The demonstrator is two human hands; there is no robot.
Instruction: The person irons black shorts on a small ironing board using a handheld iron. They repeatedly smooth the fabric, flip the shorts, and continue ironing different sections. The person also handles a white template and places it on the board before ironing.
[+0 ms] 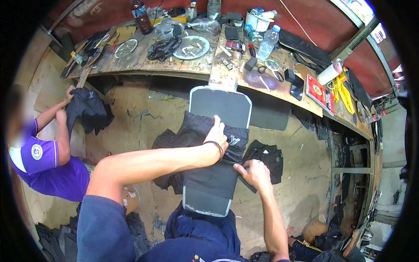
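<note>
Black shorts (209, 177) with a pale emblem are pulled around a long dark board (218, 101) with a light rim, directly in front of me. My left hand (216, 139), with a dark band at its wrist, lies on the upper part of the cloth beside the emblem, its fingers stretched away from me. At the right edge of the board my right hand (255, 172) has thumb and curled fingers closed on the side of the shorts. More dark cloth hangs to the left below the board; another pair of black shorts (265, 160) lies to the right.
A wooden bench (183, 65) crosses the far side, holding a stained plate (192, 47), a water bottle (268, 43), scissors (270, 72) and a phone (297, 86). At left a person in purple (56, 153) holds dark cloth (89, 109). Another person's limbs show lower right.
</note>
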